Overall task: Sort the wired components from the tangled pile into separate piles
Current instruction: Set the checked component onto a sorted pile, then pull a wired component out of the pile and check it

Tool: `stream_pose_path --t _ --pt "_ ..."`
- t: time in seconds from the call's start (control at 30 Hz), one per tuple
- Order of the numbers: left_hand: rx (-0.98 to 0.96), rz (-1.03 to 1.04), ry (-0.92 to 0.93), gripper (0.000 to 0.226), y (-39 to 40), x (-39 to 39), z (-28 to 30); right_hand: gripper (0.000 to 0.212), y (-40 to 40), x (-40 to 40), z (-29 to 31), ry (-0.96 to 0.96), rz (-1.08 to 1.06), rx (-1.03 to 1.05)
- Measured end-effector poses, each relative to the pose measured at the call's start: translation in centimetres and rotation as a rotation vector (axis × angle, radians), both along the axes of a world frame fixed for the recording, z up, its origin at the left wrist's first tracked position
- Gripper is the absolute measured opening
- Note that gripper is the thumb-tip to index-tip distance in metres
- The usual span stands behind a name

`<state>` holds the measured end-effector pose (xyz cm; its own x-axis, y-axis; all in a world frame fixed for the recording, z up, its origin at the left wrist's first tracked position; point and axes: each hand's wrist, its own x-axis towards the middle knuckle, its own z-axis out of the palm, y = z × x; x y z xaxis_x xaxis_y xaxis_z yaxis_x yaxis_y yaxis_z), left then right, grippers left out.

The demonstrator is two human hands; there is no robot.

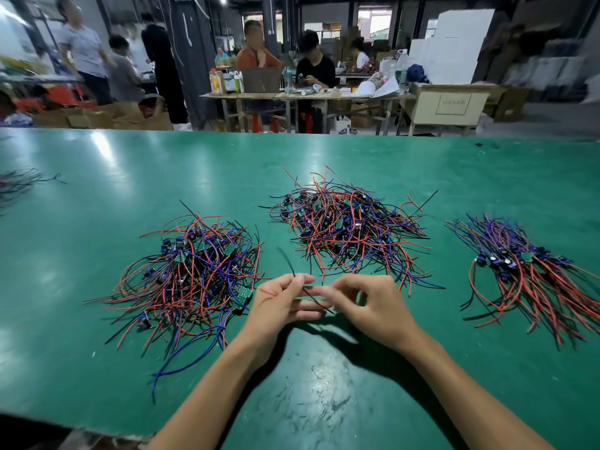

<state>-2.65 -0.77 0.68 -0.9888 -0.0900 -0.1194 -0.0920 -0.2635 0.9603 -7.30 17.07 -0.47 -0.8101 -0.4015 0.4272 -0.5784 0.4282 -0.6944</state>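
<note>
Head view. A green table [97,177] fills the lower frame, with three heaps of wired components on it. The tangled pile [349,225], of red, blue and black leads with small green boards, lies at centre, just beyond both hands. A second heap, the left pile [191,274], spreads loosely to the left of the left hand, its nearest leads close to that wrist. A third, the right pile [532,274], lies well apart to the right, its leads running roughly parallel toward the right edge.

Both hands meet above the table's near centre, between the left pile and the right pile and in front of the tangled pile. The left hand [281,303] has thumb and fingers curled, pinching a single black wire [300,284]. The wire rises up and left from the pinch to a free end above the hand, and runs down and right across the fingers toward the right hand [367,303]. The right hand's fingers are bent inward with their tips at the wire's lower end; they appear to pinch it, though motion blur hides the exact contact. Neither hand touches any pile.

Further wires [19,183] lie at the far left edge of the table. Beyond the table, people sit and stand at workbenches [308,95] among cardboard boxes.
</note>
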Motion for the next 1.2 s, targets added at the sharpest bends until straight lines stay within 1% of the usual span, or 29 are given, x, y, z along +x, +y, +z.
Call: stream_pose_path --t 0.03,0.07,0.1,0.13,0.17,0.2,0.23,0.3,0.33,0.4,0.47,0.53,0.57,0.6,0.67,0.73,0.77,0.83,0.9,0.97,1.0,1.03,1.1,1.13,1.17,1.2 --pt "0.031 0.010 -0.013 0.021 -0.1 0.0 0.0 0.028 0.4 -0.6 0.1 0.056 -0.125 0.008" --pt "0.053 0.019 -0.024 0.022 -0.2 -0.1 0.0 0.026 1.2 -1.2 0.4 0.113 -0.286 0.018" --pt "0.076 0.023 -0.032 0.021 -0.3 -0.2 0.0 0.018 2.2 -1.8 0.6 0.152 -0.456 0.046" --pt "0.101 0.024 -0.033 0.020 -0.4 -0.2 0.0 0.011 3.4 -2.4 0.7 0.149 -0.593 0.090" --pt "0.130 0.024 -0.030 0.019 -0.5 -0.2 0.0 0.014 4.5 -2.8 0.8 0.107 -0.691 0.165" --pt "0.161 0.025 -0.026 0.018 -0.6 -0.2 0.0 0.020 5.6 -3.2 0.8 0.044 -0.739 0.262" --pt "0.191 0.024 -0.024 0.017 -0.6 -0.2 0.0 0.022 6.4 -3.4 0.8 -0.018 -0.756 0.346" --pt "0.256 0.007 -0.024 0.016 -0.6 -0.4 0.0 0.014 7.0 -3.4 0.9 -0.113 -0.756 0.394" --pt "0.273 -0.005 -0.029 0.020 -0.5 -0.4 0.1 0.011 7.0 -3.3 0.9 -0.131 -0.750 0.396" --pt "0.273 -0.034 -0.032 0.029 -0.3 -0.3 0.1 0.014 6.6 -3.2 1.2 -0.095 -0.729 0.395" --pt "0.266 -0.077 -0.017 0.028 -0.2 -0.1 0.1 0.019 5.8 -3.1 1.4 -0.067 -0.677 0.266" --pt "0.250 -0.109 -0.009 0.026 -0.1 0.1 0.0 0.020 4.8 -2.8 1.5 -0.098 -0.592 0.099" --pt "0.240 -0.124 -0.007 0.027 -0.1 0.1 0.0 0.021 4.3 -2.6 1.4 -0.128 -0.547 0.050" --pt "0.233 -0.141 -0.009 0.028 0.0 0.1 0.0 0.023 3.7 -2.5 1.3 -0.161 -0.506 0.034" --pt "0.223 -0.178 -0.031 0.030 0.1 0.3 0.2 0.026 2.8 -2.1 0.5 -0.192 -0.452 0.079" --pt "0.217 -0.210 -0.053 0.032 0.2 0.4 0.3 0.026 2.2 -1.8 0.1 -0.159 -0.432 0.128" --pt "0.219 -0.217 -0.055 0.032 0.1 0.5 0.3 0.025 2.0 -1.7 0.0 -0.158 -0.415 0.098" --pt "0.231 -0.202 -0.040 0.031 0.1 0.6 0.4 0.022 1.8 -1.6 0.2 -0.176 -0.359 -0.031" --pt "0.207 -0.142 -0.014 0.027 0.0 0.6 0.5 0.019 1.9 -1.6 0.3 -0.155 -0.345 -0.078" --pt "0.101 -0.054 0.019 0.024 -0.7 0.6 1.2 0.020 2.1 -1.8 0.2 -0.136 -0.367 -0.031" --pt "-0.020 0.000 0.078 0.023 -1.3 0.5 1.6 0.021 2.2 -1.8 0.1 -0.141 -0.378 0.001" --pt "-0.217 0.079 0.186 0.023 -2.3 0.2 2.1 0.021 2.2 -1.9 0.0 -0.151 -0.387 0.026" --pt "-0.758 0.299 0.470 0.028 -4.9 -0.5 3.6 0.021 2.3 -2.0 -0.1 -0.150 -0.395 0.059" --pt "-1.012 0.412 0.566 0.033 -6.5 -0.7 4.6 0.024 2.3 -1.9 0.0 -0.144 -0.391 0.077" --pt "-1.196 0.512 0.591 0.038 -7.9 -0.8 5.7 0.031 2.1 -1.8 0.2 -0.145 -0.384 0.103" --pt "-1.312 0.580 0.559 0.041 -9.2 -0.9 6.5 0.038 2.0 -1.7 0.3 -0.143 -0.382 0.150"
